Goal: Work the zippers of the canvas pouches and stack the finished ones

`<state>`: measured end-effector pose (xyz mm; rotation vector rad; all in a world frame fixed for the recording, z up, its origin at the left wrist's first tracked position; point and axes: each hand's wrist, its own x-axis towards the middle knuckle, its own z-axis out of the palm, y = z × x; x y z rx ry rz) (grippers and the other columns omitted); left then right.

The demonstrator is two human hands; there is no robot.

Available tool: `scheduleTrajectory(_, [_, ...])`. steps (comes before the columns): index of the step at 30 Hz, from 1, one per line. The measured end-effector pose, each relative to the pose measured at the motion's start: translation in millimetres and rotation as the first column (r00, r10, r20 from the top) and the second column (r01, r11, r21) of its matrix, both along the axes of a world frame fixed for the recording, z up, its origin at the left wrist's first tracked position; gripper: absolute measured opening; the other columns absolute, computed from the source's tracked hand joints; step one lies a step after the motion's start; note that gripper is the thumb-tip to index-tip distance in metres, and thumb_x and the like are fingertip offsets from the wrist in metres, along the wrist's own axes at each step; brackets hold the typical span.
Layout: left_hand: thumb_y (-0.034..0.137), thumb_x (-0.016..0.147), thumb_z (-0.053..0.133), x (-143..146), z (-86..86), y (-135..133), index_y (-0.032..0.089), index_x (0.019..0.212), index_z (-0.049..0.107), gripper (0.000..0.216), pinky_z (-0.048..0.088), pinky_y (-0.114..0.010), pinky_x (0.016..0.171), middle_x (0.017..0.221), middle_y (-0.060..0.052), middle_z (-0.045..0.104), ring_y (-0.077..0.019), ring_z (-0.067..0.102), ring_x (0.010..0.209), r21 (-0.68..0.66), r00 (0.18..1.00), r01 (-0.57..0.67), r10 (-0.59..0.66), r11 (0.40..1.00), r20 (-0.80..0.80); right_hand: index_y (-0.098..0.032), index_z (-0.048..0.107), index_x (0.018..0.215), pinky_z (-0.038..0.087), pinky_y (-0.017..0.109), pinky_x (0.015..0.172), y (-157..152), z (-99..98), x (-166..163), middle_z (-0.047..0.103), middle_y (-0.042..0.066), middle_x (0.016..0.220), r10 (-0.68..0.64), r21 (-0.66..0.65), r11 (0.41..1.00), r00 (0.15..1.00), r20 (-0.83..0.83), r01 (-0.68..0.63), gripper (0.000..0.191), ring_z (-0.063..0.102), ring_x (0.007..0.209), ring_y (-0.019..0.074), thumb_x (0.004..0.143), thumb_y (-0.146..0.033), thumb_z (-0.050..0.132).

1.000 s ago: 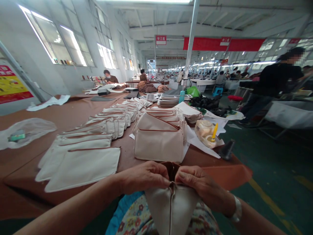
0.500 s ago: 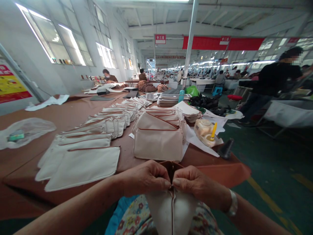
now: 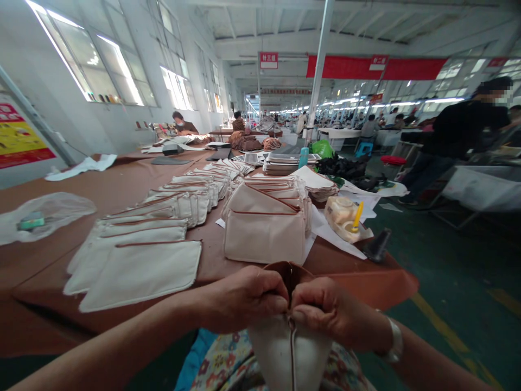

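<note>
A white zippered pouch (image 3: 272,347) rests over my lap, its dark zipper running down the middle toward me. My left hand (image 3: 252,298) is closed, pinching the pouch's left edge beside the zipper. Close against it, my right hand (image 3: 331,307) grips the right edge the same way. Past my fingers the mouth gapes, showing brown lining (image 3: 277,267). The zipper slider is partly hidden between my thumbs. Just beyond my hands, a stack of cream pouches with brown trim (image 3: 264,236) stands on the table.
Overlapping white pouches (image 3: 142,277) fan across the brown-covered table (image 3: 36,277) to the left. A plastic bag (image 3: 69,206) lies farther left. Near the right corner sit a tape roll with a yellow-handled tool (image 3: 357,217) and a dark cone (image 3: 377,245). A person (image 3: 464,130) stands at right.
My hands and the pouch have shifted slightly right in view. The brown-lined mouth shows a little more beyond my fingers. Both hands keep their grip.
</note>
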<state>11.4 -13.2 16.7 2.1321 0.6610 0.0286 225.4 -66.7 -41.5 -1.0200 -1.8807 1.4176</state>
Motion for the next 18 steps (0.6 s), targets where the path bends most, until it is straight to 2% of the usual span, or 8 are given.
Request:
scheduleTrajectory(3, [0.054,0.097,0.032,-4,-1.1,6,0.016,0.079,0.056,0.048,0.031,-0.022,0.058,0.071,0.003,0.041,-0.0119,0.034,0.063,-0.154,0.999,0.003,0.002,0.988,0.035,-0.015,0.059,0.073,0.033,0.02,0.054,-6,4.7,0,0.053,-0.001,0.07,-0.05,0.174,0.984,0.994,0.096,0.032,0.02,0.042,0.062,0.0104,0.091,-0.019,0.049])
scheduleTrajectory(5, [0.06,0.095,0.033,-6,-3.8,9,0.017,0.071,0.047,0.052,0.026,-0.023,0.053,0.068,0.004,0.034,-0.0112,0.028,0.06,-0.248,0.999,0.017,-0.009,0.969,0.033,-0.017,0.058,0.075,0.035,0.022,0.057,-10,8.1,0,0.056,0.0,0.071,-0.07,0.285,0.958,0.987,0.142,0.027,0.019,0.045,0.063,0.0116,0.091,-0.017,0.048])
scheduleTrajectory(10, [0.055,0.09,0.051,0,-11.1,5,0.017,0.067,0.044,0.045,0.021,-0.022,0.048,0.063,0.005,0.032,-0.0095,0.026,0.056,-0.362,0.997,0.078,-0.066,0.929,0.046,-0.018,0.054,0.074,0.035,0.024,0.061,-13,12.8,-1,0.055,0.001,0.073,-0.079,0.433,0.901,0.978,0.195,-0.014,0.02,0.047,0.068,0.0134,0.092,-0.02,0.048])
scheduleTrajectory(12, [0.055,0.087,0.056,5,-17.3,0,0.018,0.065,0.042,0.046,0.019,-0.022,0.046,0.06,0.006,0.031,-0.0084,0.025,0.053,-0.432,0.996,0.023,0.016,0.902,0.087,-0.018,0.053,0.072,0.035,0.024,0.06,-9,8.8,-1,0.052,0.0,0.07,-0.064,0.42,0.907,0.985,0.161,-0.009,0.024,0.045,0.065,0.0128,0.094,-0.023,0.048])
scheduleTrajectory(15, [0.057,0.08,0.061,10,-28.9,-8,0.018,0.061,0.039,0.049,0.016,-0.022,0.044,0.055,0.007,0.029,-0.007,0.021,0.049,-0.516,0.952,-0.147,0.262,0.844,0.157,-0.017,0.056,0.073,0.037,0.024,0.058,2,-0.2,1,0.052,-0.001,0.067,-0.04,0.348,0.937,0.998,0.047,0.021,0.03,0.046,0.061,0.0123,0.098,-0.033,0.045])
scheduleTrajectory(17, [0.057,0.08,0.061,10,-33.7,-10,0.018,0.062,0.04,0.048,0.017,-0.022,0.045,0.056,0.007,0.03,-0.0071,0.023,0.049,-0.464,0.899,-0.261,0.388,0.847,0.202,-0.017,0.063,0.084,0.043,0.026,0.067,10,-0.4,5,0.059,0.003,0.075,-0.082,0.385,0.921,0.996,0.022,0.068,0.03,0.053,0.071,0.0156,0.098,-0.036,0.045])
scheduleTrajectory(18, [0.056,0.082,0.059,9,-34.1,-10,0.018,0.062,0.041,0.046,0.019,-0.022,0.045,0.056,0.006,0.032,-0.0076,0.026,0.05,-0.407,0.866,-0.329,0.444,0.852,0.231,-0.017,0.066,0.096,0.045,0.029,0.078,12,2.5,7,0.063,0.007,0.087,-0.141,0.425,0.898,0.99,0.028,0.116,0.028,0.057,0.084,0.0191,0.097,-0.037,0.047])
